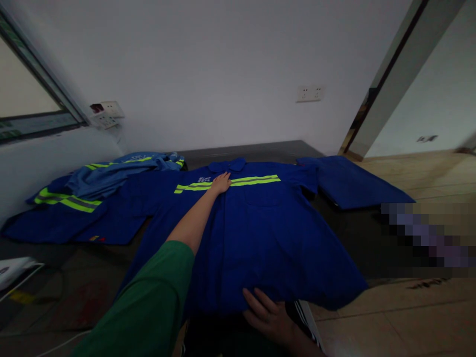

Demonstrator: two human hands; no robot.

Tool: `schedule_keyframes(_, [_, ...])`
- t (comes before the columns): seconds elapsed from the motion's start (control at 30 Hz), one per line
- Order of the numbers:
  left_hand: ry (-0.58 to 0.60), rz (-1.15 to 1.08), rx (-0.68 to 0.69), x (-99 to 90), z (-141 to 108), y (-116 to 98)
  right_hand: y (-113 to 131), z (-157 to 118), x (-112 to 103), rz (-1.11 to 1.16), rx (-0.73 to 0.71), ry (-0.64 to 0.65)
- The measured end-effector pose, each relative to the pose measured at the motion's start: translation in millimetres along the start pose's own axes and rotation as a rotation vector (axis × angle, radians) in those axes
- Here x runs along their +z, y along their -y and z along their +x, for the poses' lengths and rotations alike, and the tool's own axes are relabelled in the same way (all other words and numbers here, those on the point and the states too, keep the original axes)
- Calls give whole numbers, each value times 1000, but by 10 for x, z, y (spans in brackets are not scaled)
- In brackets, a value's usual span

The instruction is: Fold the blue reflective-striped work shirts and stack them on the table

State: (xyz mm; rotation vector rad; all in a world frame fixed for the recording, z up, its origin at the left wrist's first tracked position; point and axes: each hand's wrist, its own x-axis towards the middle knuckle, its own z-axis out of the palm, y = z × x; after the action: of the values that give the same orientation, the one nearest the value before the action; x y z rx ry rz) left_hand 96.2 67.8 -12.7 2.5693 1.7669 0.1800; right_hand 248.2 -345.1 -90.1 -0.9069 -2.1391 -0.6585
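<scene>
Although the dark table [288,149] bears several garments, the blue work shirt [260,238] laid out front side up across its middle is the one being handled, collar toward twelve o'clock and hem [327,303] toward six, near the wearer's lap. The step in hand looks to be laying the shirt front straight and smoothing it; the next move would seem to call for light pressure down the chest while the hem is kept from slipping.

Around the shirt, a dark blue garment [107,225] with a reflective band lies at nine o'clock, a folded blue garment [357,181] at two and a crumpled light blue shirt [107,173] at ten.

From seven o'clock the left arm, in a green sleeve [148,292], reaches long and nearly straight over the shirt. Its left hand [222,183] rests palm down, fingers extended toward twelve, grasping nothing. The right hand [268,316] sits low at six o'clock, fingers spread against the fabric by the hem and pointing toward eleven; its thumb does not show clearly, so whether it pinches the cloth is uncertain.

Under the left hand runs the reflective strip [256,180], with the collar [238,162] just beyond the fingertips and small white lettering [204,179] beside them toward nine.
</scene>
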Motion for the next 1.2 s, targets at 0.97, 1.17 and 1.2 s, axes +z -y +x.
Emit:
schedule_keyframes(0.97, [7,-95,-30,-26,75,-5,300,451,-688,448,194,48])
schedule_keyframes(1.17, [-1,-106,-38,-20,46,-24,98,910,-509,263,76,298])
schedule_keyframes(1.2, [0,-108,-37,-22,48,-21,24,1017,-468,293,28,390])
